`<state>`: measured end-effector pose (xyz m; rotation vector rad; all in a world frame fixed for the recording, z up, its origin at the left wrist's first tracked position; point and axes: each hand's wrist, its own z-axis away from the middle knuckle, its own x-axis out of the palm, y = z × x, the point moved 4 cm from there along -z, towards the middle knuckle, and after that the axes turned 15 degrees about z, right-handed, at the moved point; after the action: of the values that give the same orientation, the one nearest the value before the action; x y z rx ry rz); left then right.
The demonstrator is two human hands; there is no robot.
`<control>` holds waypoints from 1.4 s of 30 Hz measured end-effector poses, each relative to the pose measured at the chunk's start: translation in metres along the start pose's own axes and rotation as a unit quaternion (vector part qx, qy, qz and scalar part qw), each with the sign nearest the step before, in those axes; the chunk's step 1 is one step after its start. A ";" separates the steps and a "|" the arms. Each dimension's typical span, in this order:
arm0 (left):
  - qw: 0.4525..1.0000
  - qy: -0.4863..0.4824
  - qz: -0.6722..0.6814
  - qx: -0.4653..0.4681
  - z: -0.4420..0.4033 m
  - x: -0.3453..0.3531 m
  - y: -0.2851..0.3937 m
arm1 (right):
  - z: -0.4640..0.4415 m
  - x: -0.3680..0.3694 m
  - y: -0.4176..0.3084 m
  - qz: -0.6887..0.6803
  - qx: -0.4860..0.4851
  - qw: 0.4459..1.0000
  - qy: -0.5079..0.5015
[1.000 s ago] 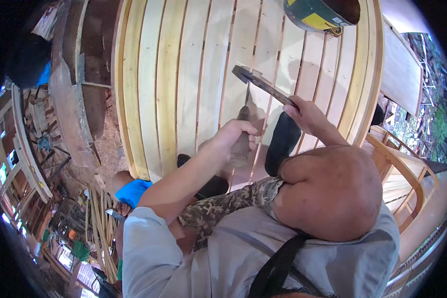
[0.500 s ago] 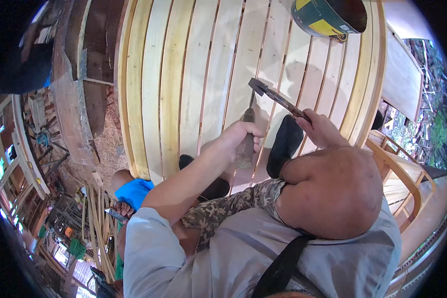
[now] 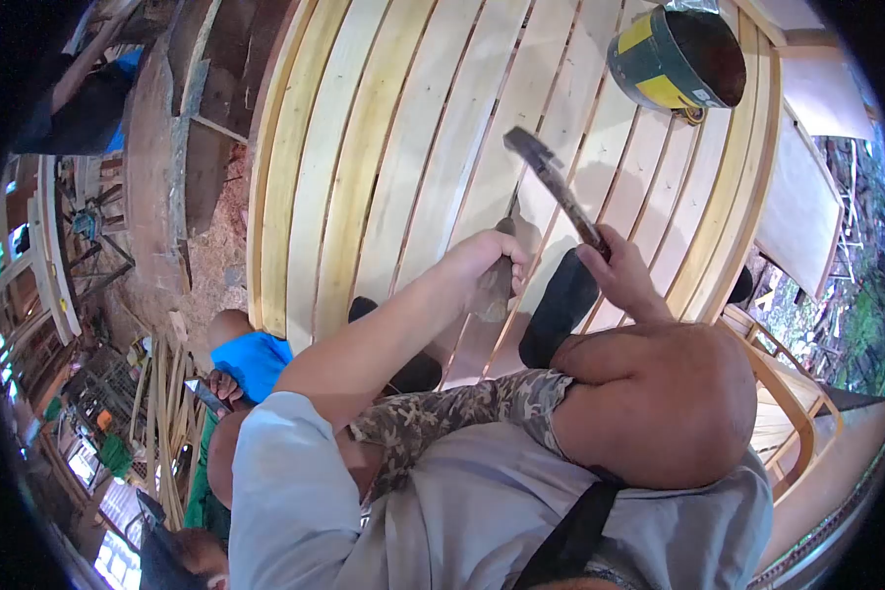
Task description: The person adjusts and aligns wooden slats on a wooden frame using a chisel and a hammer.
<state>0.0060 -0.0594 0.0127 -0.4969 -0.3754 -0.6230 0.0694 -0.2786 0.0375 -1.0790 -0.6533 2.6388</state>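
Observation:
My left hand (image 3: pixel 487 258) is closed around a greyish tool (image 3: pixel 493 301) with a broad lower end and a narrow, dark upper part. Its thin tip points away from me along a seam between the pale wooden planks (image 3: pixel 393 197); whether it touches the seam I cannot tell. In my right hand (image 3: pixel 619 273) is a hammer (image 3: pixel 565 197), gripped by its brown handle. The hammer head hangs over the planks, beyond my left hand and apart from the tool. My dark-socked foot (image 3: pixel 560 305) rests on the planks between both hands.
A dark green bucket (image 3: pixel 649 64) with yellow patches stands at the upper right of the planks. Raised wooden edges (image 3: pixel 263 226) border both sides. At lower left, a person in blue shorts (image 3: pixel 251 364) holds something flat. Long wood strips (image 3: pixel 157 423) lie beside them.
The hammer has lifted away from the tool's tip, its head swinging upward and its handle steeper. My left hand keeps its grip on the tool. The whole view has shifted slightly.

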 end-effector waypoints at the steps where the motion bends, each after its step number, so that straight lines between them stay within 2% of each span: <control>1: 1.000 0.001 0.003 -0.001 0.000 0.001 -0.001 | -0.004 0.003 0.007 -0.005 0.001 1.000 0.000; 3: 1.000 0.022 -0.010 0.007 -0.003 0.004 -0.005 | -0.009 0.010 0.027 -0.153 -0.035 0.987 0.032; 4: 0.999 0.036 -0.020 0.019 -0.004 0.007 -0.004 | -0.009 0.007 0.035 -0.094 -0.022 0.994 0.043; 5: 0.999 0.036 -0.024 0.021 -0.003 0.009 -0.004 | -0.010 0.006 0.041 -0.096 -0.024 0.994 0.047; 7: 0.999 0.006 -0.034 0.020 -0.001 0.013 -0.007 | -0.011 0.006 0.056 -0.044 0.041 0.995 0.085; 9: 0.999 0.015 -0.032 0.029 0.003 0.017 -0.008 | -0.014 0.007 0.061 -0.058 0.050 0.992 0.101; 12: 1.000 0.002 -0.013 0.023 0.005 0.015 -0.007 | -0.014 -0.001 0.049 -0.169 0.010 0.978 0.125; 13: 1.000 -0.020 0.005 0.013 0.004 0.017 -0.008 | -0.015 0.000 0.050 -0.167 0.012 0.978 0.126; 14: 1.000 -0.023 0.005 0.012 0.002 0.017 -0.010 | -0.018 0.002 0.049 -0.158 -0.025 0.978 0.134; 16: 0.997 0.024 -0.044 0.055 -0.004 0.012 -0.008 | -0.022 0.001 0.039 -0.135 -0.080 0.977 0.143; 19: 1.000 0.000 -0.004 0.015 -0.011 0.007 -0.008 | -0.020 -0.020 0.009 -0.075 -0.062 0.985 0.144; 21: 0.999 0.016 -0.021 0.031 -0.007 0.009 -0.009 | -0.017 -0.021 0.008 -0.082 -0.066 0.986 0.129; 23: 0.998 0.027 -0.038 0.045 -0.008 0.009 -0.009 | -0.004 -0.028 -0.003 -0.188 -0.221 0.941 0.175; 25: 0.999 -0.008 -0.013 0.041 -0.010 0.005 -0.009 | -0.015 -0.008 0.023 -0.209 -0.304 0.901 0.229; 27: 0.999 0.003 -0.027 0.040 -0.002 0.014 -0.010 | -0.034 -0.002 0.036 -0.102 -0.212 0.956 0.177; 28: 0.998 0.018 -0.042 0.039 0.003 0.018 -0.009 | -0.055 0.000 0.049 0.041 -0.073 0.990 0.117; 29: 0.998 0.014 -0.044 0.046 -0.002 0.015 -0.011 | -0.077 0.002 0.053 0.082 -0.023 0.990 0.112; 31: 0.996 0.019 -0.059 0.066 -0.013 0.007 -0.010 | -0.077 -0.016 0.025 0.054 0.003 0.991 0.122; 33: 0.999 -0.002 -0.022 0.036 -0.013 0.000 -0.014 | -0.064 -0.024 0.012 0.001 -0.061 0.986 0.153; 34: 0.999 0.002 -0.028 0.040 -0.014 -0.001 -0.013 | -0.052 -0.024 0.012 -0.072 -0.078 0.986 0.129; 35: 0.998 0.002 -0.037 0.047 -0.017 0.001 -0.010 | -0.049 -0.017 0.019 -0.069 -0.077 0.986 0.128; 36: 0.998 0.001 -0.036 0.045 -0.022 -0.002 -0.011 | -0.044 -0.006 0.023 -0.176 -0.225 0.938 0.196; 37: 0.998 -0.003 -0.041 0.045 -0.032 -0.009 -0.011 | -0.042 0.000 0.034 -0.202 -0.291 0.909 0.219; 38: 0.998 -0.008 -0.047 0.046 -0.036 -0.011 -0.011 | -0.047 0.009 0.050 -0.169 -0.281 0.919 0.217; 39: 0.998 -0.012 -0.050 0.048 -0.034 -0.008 -0.011 | -0.057 0.018 0.066 -0.098 -0.227 0.948 0.201; 40: 0.996 -0.003 -0.060 0.061 -0.031 -0.005 -0.011 | -0.069 0.020 0.068 -0.018 -0.150 0.973 0.177; 41: 0.995 0.008 -0.068 0.072 -0.029 -0.004 -0.010 | -0.085 0.018 0.076 0.102 -0.033 0.988 0.109; 42: 0.995 0.008 -0.070 0.072 -0.028 -0.006 -0.011 | -0.089 0.011 0.061 0.068 -0.022 0.984 0.164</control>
<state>-0.0001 -0.0799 -0.0091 -0.3295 -0.4399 -0.7287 0.1227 -0.3005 -0.0544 -1.5764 -0.5883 2.4755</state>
